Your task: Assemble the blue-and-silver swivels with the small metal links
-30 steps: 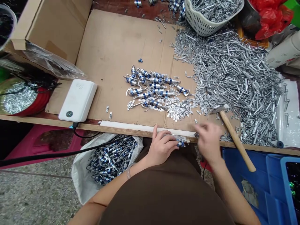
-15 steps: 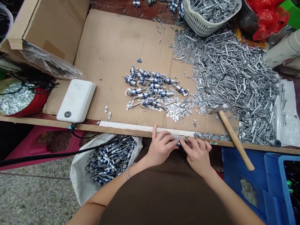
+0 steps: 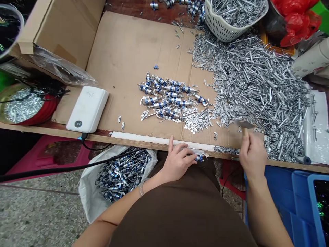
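- We see a cardboard sheet [image 3: 128,58] covering a wooden bench [image 3: 100,138]
- On the sheet's left, we find a white plastic box [image 3: 87,109]
- Mid-sheet, we find blue-banded metal fittings [image 3: 167,97]
- On its right, we find a heap of aluminium pins [image 3: 259,92]

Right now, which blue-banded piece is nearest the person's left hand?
The piece under the left hand, on the bench edge; the rest lie on the cardboard or in the white sack.

The head-worn view looks forward and down from above the torso [image 3: 180,209], close over the left hand [image 3: 177,163] and right hand [image 3: 253,154], with the surface [image 3: 97,138] spreading beyond them.
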`<control>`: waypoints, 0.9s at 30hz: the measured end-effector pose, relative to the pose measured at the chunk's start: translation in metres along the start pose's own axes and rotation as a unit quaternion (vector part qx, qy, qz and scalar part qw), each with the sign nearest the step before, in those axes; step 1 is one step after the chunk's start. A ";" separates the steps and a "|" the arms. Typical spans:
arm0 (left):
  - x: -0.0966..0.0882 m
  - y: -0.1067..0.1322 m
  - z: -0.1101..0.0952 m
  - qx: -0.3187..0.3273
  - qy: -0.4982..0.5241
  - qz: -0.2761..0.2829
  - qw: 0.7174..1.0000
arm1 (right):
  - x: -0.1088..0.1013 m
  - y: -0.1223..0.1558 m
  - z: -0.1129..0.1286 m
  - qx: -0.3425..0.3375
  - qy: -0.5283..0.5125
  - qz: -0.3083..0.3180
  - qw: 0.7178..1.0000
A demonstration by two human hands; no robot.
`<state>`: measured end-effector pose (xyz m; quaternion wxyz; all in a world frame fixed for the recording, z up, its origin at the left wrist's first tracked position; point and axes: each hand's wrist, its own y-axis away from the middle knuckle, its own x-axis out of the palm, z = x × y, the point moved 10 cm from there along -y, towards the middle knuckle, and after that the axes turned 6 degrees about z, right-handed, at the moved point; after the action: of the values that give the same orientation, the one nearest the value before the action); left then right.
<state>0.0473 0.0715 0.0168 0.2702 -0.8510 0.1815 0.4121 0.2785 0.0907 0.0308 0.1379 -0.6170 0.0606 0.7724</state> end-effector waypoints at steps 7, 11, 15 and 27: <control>-0.001 0.000 0.000 -0.001 -0.003 -0.005 1.000 | 0.000 0.089 0.081 -0.247 -0.088 0.096 0.960; 0.000 0.001 0.002 -0.007 0.006 -0.006 1.000 | 0.018 0.092 0.084 -0.247 -0.008 0.146 0.958; -0.002 0.002 0.003 -0.015 0.023 -0.022 0.999 | 0.012 0.091 0.093 -0.251 -0.039 0.131 0.958; -0.003 0.001 -0.003 0.044 0.025 -0.035 0.998 | 0.006 0.000 -0.041 0.052 0.081 -0.074 0.993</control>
<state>0.0468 0.0687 0.0209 0.3174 -0.8542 0.1761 0.3723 0.3155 0.0813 0.0161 0.2215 -0.6723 0.0658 0.7033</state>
